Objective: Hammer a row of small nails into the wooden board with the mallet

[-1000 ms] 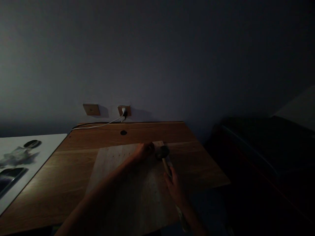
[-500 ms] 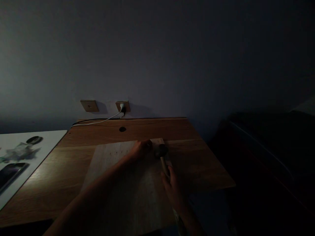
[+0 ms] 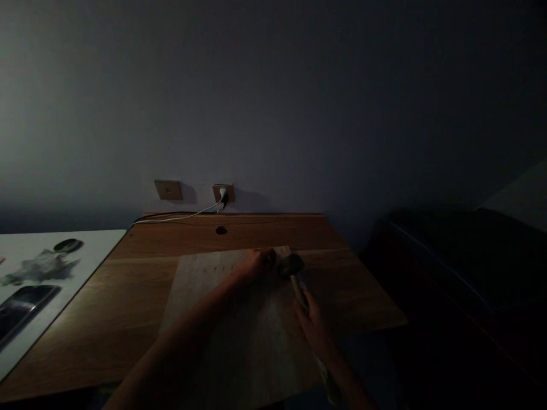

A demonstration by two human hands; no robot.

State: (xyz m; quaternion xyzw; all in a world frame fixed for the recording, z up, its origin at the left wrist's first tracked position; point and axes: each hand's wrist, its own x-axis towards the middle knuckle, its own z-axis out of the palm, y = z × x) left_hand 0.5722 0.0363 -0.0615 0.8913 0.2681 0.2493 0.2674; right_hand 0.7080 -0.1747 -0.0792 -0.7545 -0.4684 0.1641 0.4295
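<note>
At one board (image 3: 265,347) | left hand (image 3: 258,263): grip too dim to tell | right hand (image 3: 314,326): gripping one mallet (image 3: 292,266)

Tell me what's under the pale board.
Under the pale board is the wooden table, its surface visible beyond the board's far, left and right edges. The part directly beneath is covered, so anything else there can't be seen.

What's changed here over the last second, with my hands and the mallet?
Nothing visibly moved, beyond the camera: the whole scene sits slightly further right in the picture. Nothing was clearly taken up or let go. Your right hand still grips the mallet, and your left hand stays near the far right corner of the board; its fingertips are too dark to make out.
</note>
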